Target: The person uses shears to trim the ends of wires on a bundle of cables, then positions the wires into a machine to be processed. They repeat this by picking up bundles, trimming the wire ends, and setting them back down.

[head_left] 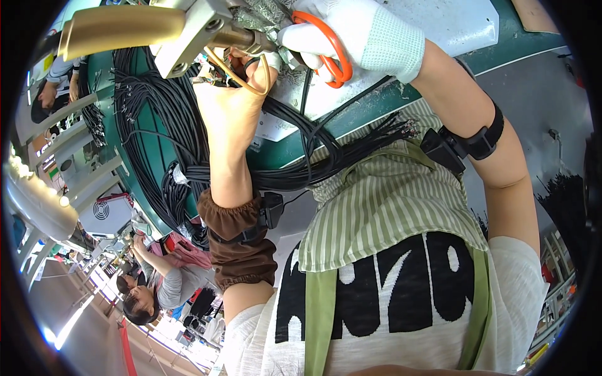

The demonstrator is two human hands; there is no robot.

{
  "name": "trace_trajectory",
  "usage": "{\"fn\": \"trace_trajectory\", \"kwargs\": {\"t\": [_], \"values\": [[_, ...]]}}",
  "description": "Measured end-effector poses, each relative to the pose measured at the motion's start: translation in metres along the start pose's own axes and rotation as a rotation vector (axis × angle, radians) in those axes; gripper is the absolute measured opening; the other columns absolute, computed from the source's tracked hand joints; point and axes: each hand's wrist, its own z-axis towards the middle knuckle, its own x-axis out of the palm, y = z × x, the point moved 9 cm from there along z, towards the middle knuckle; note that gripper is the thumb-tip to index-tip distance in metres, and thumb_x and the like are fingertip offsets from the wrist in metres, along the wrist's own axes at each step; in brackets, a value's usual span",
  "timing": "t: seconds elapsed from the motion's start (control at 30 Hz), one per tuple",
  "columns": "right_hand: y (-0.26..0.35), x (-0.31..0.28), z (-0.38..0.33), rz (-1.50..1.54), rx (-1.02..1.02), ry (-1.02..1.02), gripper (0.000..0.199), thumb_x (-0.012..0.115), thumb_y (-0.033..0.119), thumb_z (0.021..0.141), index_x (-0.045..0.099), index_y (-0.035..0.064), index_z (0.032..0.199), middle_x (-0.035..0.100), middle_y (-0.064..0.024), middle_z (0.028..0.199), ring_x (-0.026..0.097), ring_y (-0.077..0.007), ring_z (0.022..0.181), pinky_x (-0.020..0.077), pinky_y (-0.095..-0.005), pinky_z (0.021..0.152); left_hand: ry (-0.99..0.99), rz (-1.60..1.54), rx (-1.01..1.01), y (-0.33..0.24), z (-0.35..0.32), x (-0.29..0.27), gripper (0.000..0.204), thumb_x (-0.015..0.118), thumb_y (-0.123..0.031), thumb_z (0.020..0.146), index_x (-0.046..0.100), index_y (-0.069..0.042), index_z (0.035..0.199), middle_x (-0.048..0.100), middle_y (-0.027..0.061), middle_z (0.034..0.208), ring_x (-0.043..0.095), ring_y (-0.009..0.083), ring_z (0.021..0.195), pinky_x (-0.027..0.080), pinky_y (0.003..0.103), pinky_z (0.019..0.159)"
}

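My right hand [351,37], in a white knitted glove with a pale green cuff, is closed around scissors with orange loop handles [340,66]. Their blades cannot be made out. Just to the left, my bare left hand [229,103] has its fingers curled in among small coloured wire ends. What it grips is mostly hidden, and a tan loop [266,78] crosses in front of it. Beneath both hands runs a bundle of thin black cables [295,175], reaching across my lap to stripped ends [401,128] at the right.
A metal block [191,41] with a thick gold-coloured bar [125,26] juts over the worktop close to my left hand. Silvery clippings [266,15] litter a white board [451,28] on the green table [401,97]. More black cables [157,103] lie leftward. Co-workers [160,288] sit at the left.
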Motion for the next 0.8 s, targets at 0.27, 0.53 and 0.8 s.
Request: {"fn": "trace_trajectory", "kwargs": {"t": [0.27,0.53,0.8], "values": [[0.006,0.002,0.001,-0.091,-0.023,0.046,0.030,0.061,0.024,0.084,0.065,-0.0032,0.073,0.062,-0.0091,0.059,0.059,-0.0152,0.049,0.0444,-0.0270,0.044,0.023,0.040,0.015,0.001,0.000,0.000,0.011,0.064,0.001,0.082,0.055,-0.003,0.086,0.051,-0.0015,0.070,0.044,0.0050,0.060,0.036,0.020,0.055],[0.020,-0.016,-0.029,-0.142,-0.112,-0.084,0.032,0.064,0.027,0.083,0.058,-0.0002,0.068,0.057,-0.0095,0.056,0.059,-0.0197,0.049,0.0442,-0.0315,0.046,-0.087,-0.353,-0.227,0.017,-0.022,-0.002,0.009,0.055,-0.007,0.093,0.054,0.001,0.098,0.053,0.0017,0.071,0.050,0.0087,0.062,0.048,0.025,0.063],[0.053,0.017,-0.096,-0.683,-0.441,-0.329,0.027,0.060,0.027,0.090,0.059,0.0023,0.082,0.053,-0.0012,0.055,0.052,-0.0062,0.047,0.0390,-0.0240,0.042,0.202,-0.474,-0.129,-0.019,-0.088,0.028,0.019,0.043,-0.002,0.096,0.049,0.003,0.113,0.051,0.0022,0.069,0.050,0.0118,0.058,0.050,0.030,0.065]]}}
